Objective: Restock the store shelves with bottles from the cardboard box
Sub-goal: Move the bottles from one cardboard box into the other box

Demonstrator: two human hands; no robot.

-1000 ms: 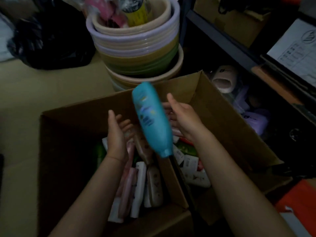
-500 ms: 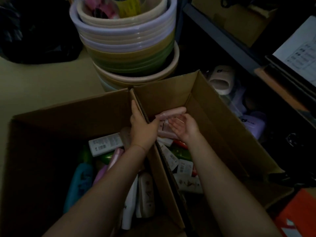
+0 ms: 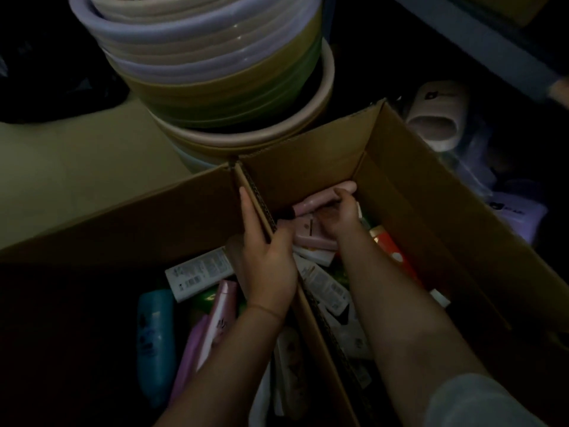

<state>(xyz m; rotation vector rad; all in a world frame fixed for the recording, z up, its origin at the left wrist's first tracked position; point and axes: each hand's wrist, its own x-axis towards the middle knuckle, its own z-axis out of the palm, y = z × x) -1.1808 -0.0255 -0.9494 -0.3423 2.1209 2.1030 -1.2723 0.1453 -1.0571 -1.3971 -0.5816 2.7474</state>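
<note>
No brand or writing can be read; the labels are only blurred print in the dim light. The right hand [image 3: 340, 218] reaches into the right compartment of the cardboard box [image 3: 431, 211], its fingers curled round a pink bottle [image 3: 323, 200] near the far wall. The bottle's long axis runs left to right, its right end tilted slightly up; which end is the cap cannot be told. The left hand [image 3: 264, 257] rests on the cardboard divider [image 3: 255, 195], fingers straight along the left face and thumb over the edge. A blue bottle [image 3: 155, 337] lies in the left compartment, pointing lengthwise away from the person. Stacked basins [image 3: 215, 72] stand behind the box.
</note>
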